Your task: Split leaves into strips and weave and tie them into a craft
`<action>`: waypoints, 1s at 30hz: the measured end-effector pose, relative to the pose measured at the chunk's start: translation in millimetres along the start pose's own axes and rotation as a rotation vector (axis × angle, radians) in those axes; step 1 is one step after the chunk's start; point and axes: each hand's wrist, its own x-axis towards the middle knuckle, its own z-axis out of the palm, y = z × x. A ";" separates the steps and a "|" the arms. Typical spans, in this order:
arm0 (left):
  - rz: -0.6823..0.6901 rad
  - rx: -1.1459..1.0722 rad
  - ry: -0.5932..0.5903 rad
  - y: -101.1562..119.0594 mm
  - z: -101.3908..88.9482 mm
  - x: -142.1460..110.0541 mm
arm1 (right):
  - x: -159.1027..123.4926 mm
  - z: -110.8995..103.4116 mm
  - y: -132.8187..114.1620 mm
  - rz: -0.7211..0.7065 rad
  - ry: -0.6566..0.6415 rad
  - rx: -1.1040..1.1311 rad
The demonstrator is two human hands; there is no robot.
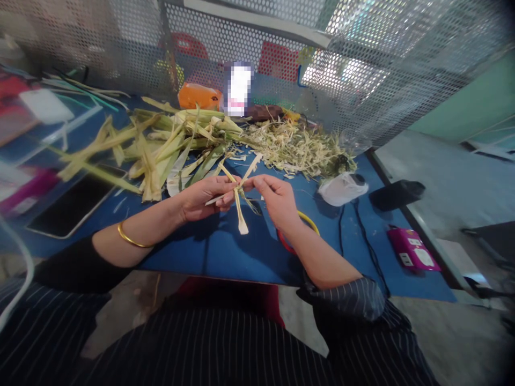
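Note:
Above the blue table [257, 257], my left hand [209, 195] pinches a small cross-shaped piece of folded corn-husk strips [241, 217]. Its pale ends stick out up, down and sideways, and thin green shreds hang near the crossing. From the other side my right hand [277, 197] is closed, thumb against forefinger, at the crossing of the strips. What exactly its fingertips grip there is too small to make out. Behind my left hand lies a heap of long corn husks [161, 150]. Beyond my right hand spreads a pile of shredded husk scraps [301, 147].
A perforated metal panel [241, 32] borders the table's back, with a bright phone screen [240, 88] and orange packet [199, 97] before it. A dark tablet [76, 203] lies left. At right are a white plastic bag [344, 188], black cylinder [397, 194], cables and purple packet [412, 249].

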 end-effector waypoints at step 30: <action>-0.056 0.933 0.162 -16.8 33.6 -6.0 | -5.7 0.1 -15.7 -0.241 -0.042 -0.534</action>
